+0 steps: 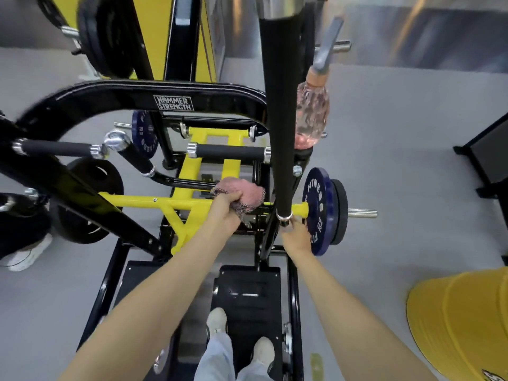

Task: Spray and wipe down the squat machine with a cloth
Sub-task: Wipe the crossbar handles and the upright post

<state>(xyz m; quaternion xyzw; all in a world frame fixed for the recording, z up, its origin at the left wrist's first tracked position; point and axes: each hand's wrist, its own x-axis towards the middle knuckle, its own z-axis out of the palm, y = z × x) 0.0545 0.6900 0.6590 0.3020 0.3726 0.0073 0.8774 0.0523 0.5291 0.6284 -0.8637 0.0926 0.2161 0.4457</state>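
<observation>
The squat machine has a black frame labelled Hammer Strength and a yellow crossbar running left to right. My left hand is shut on a pink cloth and presses it onto the crossbar near its right end. My right hand reaches to the same end of the crossbar, beside a blue weight plate. Its fingers are hidden behind the chrome tip of a black padded handle. A spray bottle of pink liquid hangs upright at the handle's right side, in neither hand.
My feet stand on the black footplate. Black plates hang at the left. Another person's shoe is at the far left. A yellow object sits at the lower right. Grey floor surrounds the machine.
</observation>
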